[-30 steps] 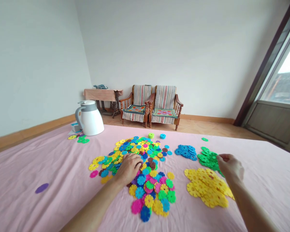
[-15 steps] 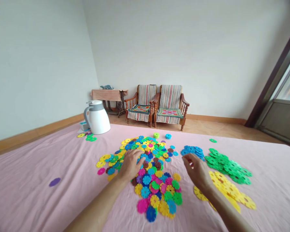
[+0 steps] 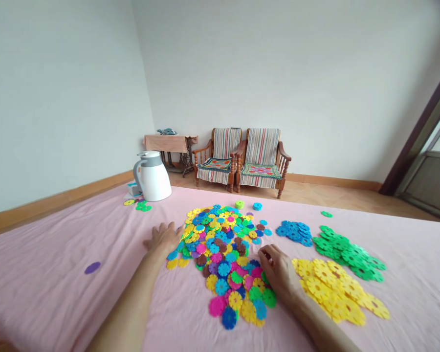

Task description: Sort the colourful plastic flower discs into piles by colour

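- Head view: left hand (image 3: 164, 240), fingers spread and released, at the left edge of the mixed snowflake discs (image 3: 224, 268) on pink cloth (image 3: 183, 313).
- Right hand (image 3: 277, 271), fingers curled, at their right edge; whether it grasps one, I cannot tell.

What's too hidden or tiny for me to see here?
All in the head view:
Lower discs in the mixed pile: covered by discs on top.
Whether the right hand pinches anything: curled fingers hide that.
Part of the small box: behind the white jug.
The rest of the door: cut off by the right edge.
What the blue bundle on the far table is: too small.
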`<control>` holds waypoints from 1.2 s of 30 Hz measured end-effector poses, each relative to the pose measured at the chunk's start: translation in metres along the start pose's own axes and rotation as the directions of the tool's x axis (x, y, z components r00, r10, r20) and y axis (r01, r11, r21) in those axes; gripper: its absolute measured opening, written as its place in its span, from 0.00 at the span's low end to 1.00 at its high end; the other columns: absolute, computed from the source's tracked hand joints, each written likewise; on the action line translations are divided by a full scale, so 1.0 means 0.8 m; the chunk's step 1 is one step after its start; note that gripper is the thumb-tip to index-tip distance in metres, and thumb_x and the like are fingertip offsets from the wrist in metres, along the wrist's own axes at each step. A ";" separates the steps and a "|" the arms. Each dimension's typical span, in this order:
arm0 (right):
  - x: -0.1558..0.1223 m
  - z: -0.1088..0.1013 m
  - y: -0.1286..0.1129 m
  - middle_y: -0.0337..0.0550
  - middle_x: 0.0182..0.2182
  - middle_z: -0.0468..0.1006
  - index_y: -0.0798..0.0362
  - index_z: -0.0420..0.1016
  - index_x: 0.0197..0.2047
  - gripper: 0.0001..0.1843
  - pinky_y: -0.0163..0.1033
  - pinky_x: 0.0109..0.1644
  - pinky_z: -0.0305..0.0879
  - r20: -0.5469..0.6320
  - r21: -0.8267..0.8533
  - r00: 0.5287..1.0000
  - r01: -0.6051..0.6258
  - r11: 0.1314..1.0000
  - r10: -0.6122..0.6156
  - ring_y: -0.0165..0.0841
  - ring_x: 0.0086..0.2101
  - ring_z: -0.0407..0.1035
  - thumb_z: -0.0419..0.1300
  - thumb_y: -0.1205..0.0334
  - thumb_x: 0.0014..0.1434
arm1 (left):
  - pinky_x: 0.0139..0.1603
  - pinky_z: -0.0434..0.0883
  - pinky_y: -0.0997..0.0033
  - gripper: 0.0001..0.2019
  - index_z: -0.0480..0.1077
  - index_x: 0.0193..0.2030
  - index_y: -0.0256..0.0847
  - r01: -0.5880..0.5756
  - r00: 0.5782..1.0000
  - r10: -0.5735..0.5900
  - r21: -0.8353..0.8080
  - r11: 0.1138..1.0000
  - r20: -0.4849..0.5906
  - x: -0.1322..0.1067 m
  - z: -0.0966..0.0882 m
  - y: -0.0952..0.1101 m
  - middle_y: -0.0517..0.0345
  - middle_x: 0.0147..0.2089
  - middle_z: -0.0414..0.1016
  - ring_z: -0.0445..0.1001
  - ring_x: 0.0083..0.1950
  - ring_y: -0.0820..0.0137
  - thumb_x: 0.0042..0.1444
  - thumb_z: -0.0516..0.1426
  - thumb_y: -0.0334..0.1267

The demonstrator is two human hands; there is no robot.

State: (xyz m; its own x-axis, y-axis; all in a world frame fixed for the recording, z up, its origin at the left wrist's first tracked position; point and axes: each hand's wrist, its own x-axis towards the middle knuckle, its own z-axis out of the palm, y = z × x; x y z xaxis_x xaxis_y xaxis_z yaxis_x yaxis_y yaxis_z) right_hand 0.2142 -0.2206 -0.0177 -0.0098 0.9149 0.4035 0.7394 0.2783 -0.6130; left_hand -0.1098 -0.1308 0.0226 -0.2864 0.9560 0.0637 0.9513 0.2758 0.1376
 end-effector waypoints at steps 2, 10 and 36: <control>0.000 0.001 0.002 0.40 0.28 0.71 0.51 0.67 0.30 0.15 0.34 0.34 0.59 0.000 -0.010 1.000 -0.001 1.000 0.001 0.31 0.29 0.67 0.46 0.56 0.62 | 0.43 0.65 0.39 0.28 0.68 0.51 0.41 -0.007 1.000 0.007 0.018 1.000 0.023 -0.001 -0.003 -0.002 0.38 0.53 0.69 0.66 0.53 0.44 0.59 0.39 0.57; 0.001 0.003 0.006 0.41 0.29 0.71 0.51 0.68 0.30 0.12 0.34 0.35 0.59 -0.004 -0.037 1.000 0.004 0.999 -0.004 0.31 0.30 0.67 0.47 0.61 0.60 | 0.45 0.67 0.52 0.22 0.73 0.43 0.37 -0.187 0.979 0.191 0.058 0.981 -0.073 -0.024 0.007 0.036 0.39 0.45 0.74 0.66 0.52 0.48 0.57 0.48 0.52; 0.002 0.004 0.004 0.40 0.29 0.70 0.51 0.67 0.29 0.11 0.34 0.35 0.59 0.005 -0.042 1.000 0.001 0.999 -0.001 0.31 0.30 0.66 0.47 0.63 0.60 | 0.43 0.68 0.67 0.06 0.74 0.35 0.40 -0.786 0.613 0.741 -0.315 0.532 -0.276 -0.075 0.000 0.089 0.55 0.35 0.73 0.71 0.40 0.65 0.51 0.59 0.38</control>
State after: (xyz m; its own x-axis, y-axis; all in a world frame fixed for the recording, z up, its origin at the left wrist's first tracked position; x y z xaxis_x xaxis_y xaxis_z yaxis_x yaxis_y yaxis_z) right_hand 0.2144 -0.2176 -0.0213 -0.0135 0.9162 0.4006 0.7672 0.2664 -0.5834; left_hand -0.0246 -0.1681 0.0285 0.4978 0.7625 0.4133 0.6955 -0.6357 0.3349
